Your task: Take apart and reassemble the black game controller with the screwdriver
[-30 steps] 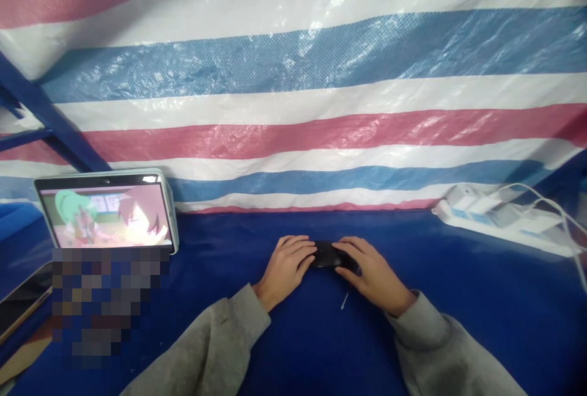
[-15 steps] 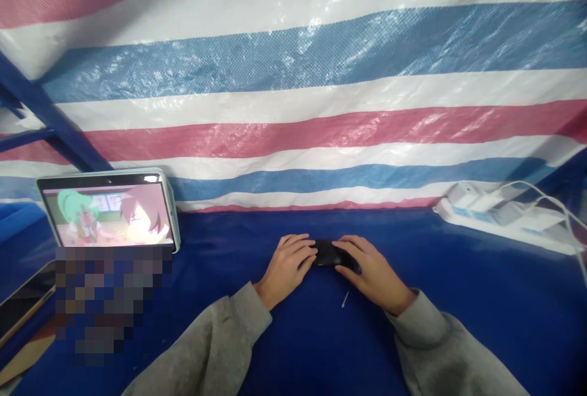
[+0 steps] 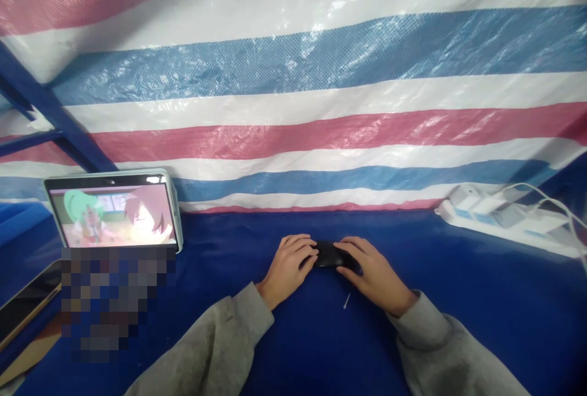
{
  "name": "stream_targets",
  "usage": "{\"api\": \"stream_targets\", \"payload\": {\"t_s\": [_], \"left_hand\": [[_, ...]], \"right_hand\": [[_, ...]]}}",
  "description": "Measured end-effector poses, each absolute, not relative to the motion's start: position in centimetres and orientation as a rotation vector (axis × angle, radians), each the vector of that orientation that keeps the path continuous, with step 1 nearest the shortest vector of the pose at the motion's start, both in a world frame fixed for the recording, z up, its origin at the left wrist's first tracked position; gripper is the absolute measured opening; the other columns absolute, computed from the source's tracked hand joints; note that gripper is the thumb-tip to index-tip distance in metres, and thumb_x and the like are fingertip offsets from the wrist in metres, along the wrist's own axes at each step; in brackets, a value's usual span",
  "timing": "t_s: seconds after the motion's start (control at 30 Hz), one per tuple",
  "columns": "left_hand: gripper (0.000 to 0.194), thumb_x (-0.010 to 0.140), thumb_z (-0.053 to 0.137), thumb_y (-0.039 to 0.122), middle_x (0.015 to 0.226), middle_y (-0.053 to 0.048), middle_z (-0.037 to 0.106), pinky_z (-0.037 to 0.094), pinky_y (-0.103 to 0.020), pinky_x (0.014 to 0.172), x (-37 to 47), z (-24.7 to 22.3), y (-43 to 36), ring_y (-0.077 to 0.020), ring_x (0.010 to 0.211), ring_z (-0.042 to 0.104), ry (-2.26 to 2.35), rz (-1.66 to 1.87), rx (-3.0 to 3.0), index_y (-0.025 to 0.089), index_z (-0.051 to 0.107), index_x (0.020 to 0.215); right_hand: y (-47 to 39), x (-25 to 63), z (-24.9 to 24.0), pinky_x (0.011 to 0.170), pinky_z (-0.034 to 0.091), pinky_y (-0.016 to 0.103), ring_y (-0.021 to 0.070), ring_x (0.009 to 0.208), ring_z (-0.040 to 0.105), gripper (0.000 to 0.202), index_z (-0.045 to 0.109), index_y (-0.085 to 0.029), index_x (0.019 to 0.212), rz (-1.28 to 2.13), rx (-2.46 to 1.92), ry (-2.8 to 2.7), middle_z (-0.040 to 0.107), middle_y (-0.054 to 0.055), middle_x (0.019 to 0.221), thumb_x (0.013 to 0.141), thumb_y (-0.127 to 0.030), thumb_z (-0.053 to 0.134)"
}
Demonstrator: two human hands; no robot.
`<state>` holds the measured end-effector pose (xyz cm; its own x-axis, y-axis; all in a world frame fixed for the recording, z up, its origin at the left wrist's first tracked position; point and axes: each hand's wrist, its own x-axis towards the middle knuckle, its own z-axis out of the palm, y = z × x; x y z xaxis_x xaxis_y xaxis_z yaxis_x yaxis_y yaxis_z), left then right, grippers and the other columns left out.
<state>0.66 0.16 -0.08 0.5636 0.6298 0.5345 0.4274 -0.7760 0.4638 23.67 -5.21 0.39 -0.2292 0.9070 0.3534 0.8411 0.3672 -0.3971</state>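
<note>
A small, flat, glossy black object (image 3: pixel 327 254) lies on the blue tabletop between my hands; its exact kind does not show. At its left end my left hand (image 3: pixel 290 269) is closed, fingertips on the edge and top. My right hand (image 3: pixel 373 274) curls around the other end, thumb at the near side and fingers on the far side. Both ends of the object are partly hidden by the fingers. Just below it, towards me, a short thin white stick (image 3: pixel 347 301) rests on the table.
To the left a tablet (image 3: pixel 114 219) stands propped up, showing a cartoon, with a blurred-out patch below it. A phone (image 3: pixel 27 301) lies at the far left. On the right is a white power strip (image 3: pixel 509 231) with plugs and cables. A striped tarp (image 3: pixel 293 96) hangs behind the table.
The view has shifted a little, so the tablet and phone appear slightly further right. Both hands keep the same hold on the black object.
</note>
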Motion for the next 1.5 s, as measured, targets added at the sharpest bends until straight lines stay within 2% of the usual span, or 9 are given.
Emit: {"api": "stream_targets", "payload": {"t_s": [0.67, 1.0, 1.07, 1.23, 1.5], "left_hand": [[0.015, 0.099, 0.057, 0.024, 0.108, -0.004, 0.073, 0.046, -0.042, 0.098, 0.57, -0.29, 0.44, -0.0227, 0.114, 0.063, 0.823, 1.078, 2.531, 0.02, 0.071, 0.096], [0.016, 0.1, 0.055, 0.027, 0.104, -0.004, 0.074, 0.047, -0.041, 0.097, 0.6, -0.36, 0.53, -0.0208, 0.108, 0.066, 0.826, 1.063, 2.506, 0.02, 0.069, 0.101], [0.016, 0.098, 0.058, 0.031, 0.109, -0.005, 0.073, 0.047, -0.041, 0.099, 0.55, -0.15, 0.44, -0.0216, 0.11, 0.065, 0.841, 1.018, 2.529, 0.021, 0.067, 0.107], [0.042, 0.09, 0.07, 0.038, 0.126, -0.008, 0.064, 0.046, -0.045, 0.102, 0.56, 0.14, 0.15, -0.0254, 0.115, 0.06, 0.841, 0.845, 2.644, 0.023, 0.058, 0.128], [0.04, 0.095, 0.063, 0.034, 0.128, -0.006, 0.064, 0.045, -0.042, 0.105, 0.68, 0.22, -0.02, -0.0231, 0.117, 0.06, 0.85, 0.828, 2.584, 0.024, 0.053, 0.132]], "right_hand": [[-5.26, 23.61, 0.62, 0.098, 0.053, 0.047, 0.0266, 0.113, 0.062, 0.037, 0.06, -0.023, 0.122, 0.143, -1.492, -2.111, 0.064, 0.011, 0.122, 0.085, -0.025, 0.062], [-5.25, 23.59, 0.5, 0.099, 0.053, 0.048, 0.0263, 0.114, 0.062, 0.038, 0.06, -0.023, 0.123, 0.152, -1.498, -2.101, 0.063, 0.011, 0.124, 0.086, -0.025, 0.061], [-5.23, 23.6, 0.59, 0.099, 0.053, 0.047, 0.0262, 0.113, 0.062, 0.037, 0.06, -0.023, 0.123, 0.152, -1.491, -2.1, 0.064, 0.011, 0.123, 0.086, -0.026, 0.061], [-5.19, 23.58, 0.76, 0.098, 0.054, 0.048, 0.0271, 0.113, 0.063, 0.036, 0.061, -0.023, 0.123, 0.149, -1.485, -2.127, 0.065, 0.011, 0.121, 0.088, -0.029, 0.06], [-5.1, 24.48, 0.93, 0.103, 0.05, 0.049, 0.0271, 0.118, 0.061, 0.044, 0.058, -0.024, 0.13, 0.242, -1.478, -2.132, 0.062, 0.012, 0.129, 0.087, -0.033, 0.06]]}}
